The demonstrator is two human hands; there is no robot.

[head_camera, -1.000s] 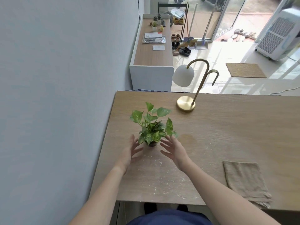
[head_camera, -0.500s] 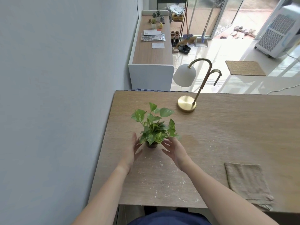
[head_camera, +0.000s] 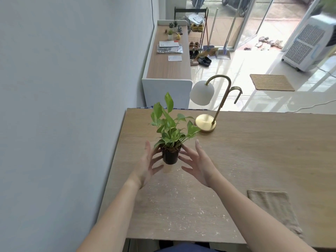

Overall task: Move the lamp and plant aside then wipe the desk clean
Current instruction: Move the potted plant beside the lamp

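Room: pale wall on my left, bright tiled floor past the far edge, a wooden desk point(head_camera: 254, 160) in front of me with white crumbs scattered over the near half.
Plant: little pothos in a black pot point(head_camera: 170, 155), lifted clear of the desk by the look of it, held over the left-middle of the top.
Left hand point(head_camera: 148, 164): fingertips pressed on the pot's left side, other fingers spread loose.
Right hand point(head_camera: 197, 161): same deal on the right side, so it's a light two-sided pinch, not a full wrap.
Doing it well: I reckon I should keep the pot upright so no soil spills, and set it down beyond the crumbs, maybe far left corner, clear of the leaves snagging the lamp.
Lamp: brass lamp point(head_camera: 206, 122) with white shade stands near the far edge, just right of the plant.
Cloth: tan cloth point(head_camera: 271, 208) lies flat near my right forearm, untouched.
Writing: none readable; papers on the far sideboard point(head_camera: 169, 70) are too small to make out.
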